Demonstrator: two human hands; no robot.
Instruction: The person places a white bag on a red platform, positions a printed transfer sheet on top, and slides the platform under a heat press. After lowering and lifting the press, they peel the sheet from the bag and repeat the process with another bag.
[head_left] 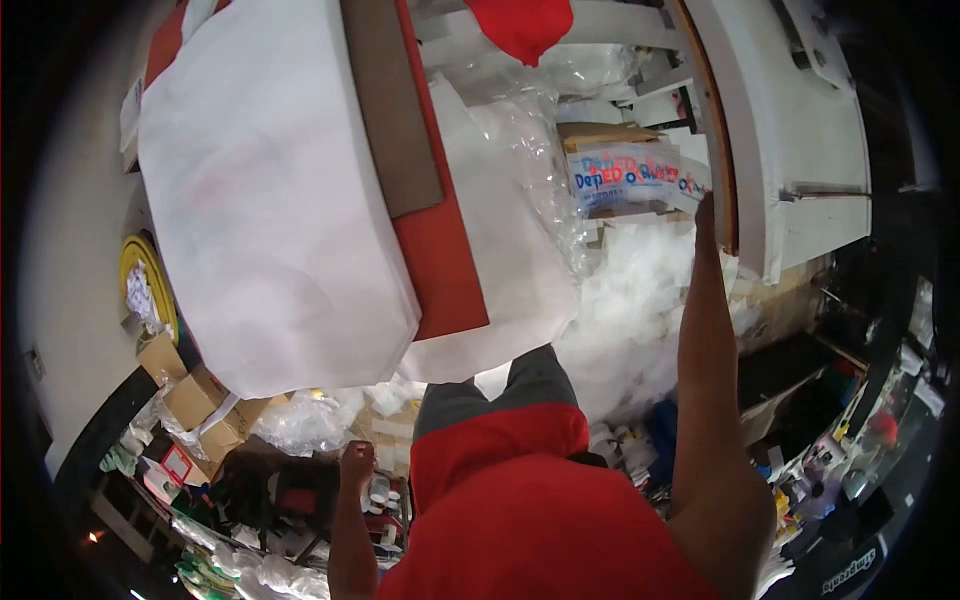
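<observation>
My right arm reaches forward, and my right hand (706,208) is at the right end of a clear plastic sheet (630,180) printed with blue and red lettering. Its fingers look closed on the sheet's edge, though they show very small. Below the sheet lies a pile of white, fluffy-looking material (635,300). My left hand (358,460) is down at my side, curled, with nothing visible in it. In front of me lie large stacks of white sheets (270,200), with a red board (440,260) and a brown board (390,110) on top.
A white cabinet-like panel (800,120) with a brown edge stands right of my right hand. Cardboard boxes (205,405) and clear plastic wrap (310,425) lie on the floor at left. A yellow-rimmed bin (135,275) stands farther left. Something red (525,25) hangs at the top.
</observation>
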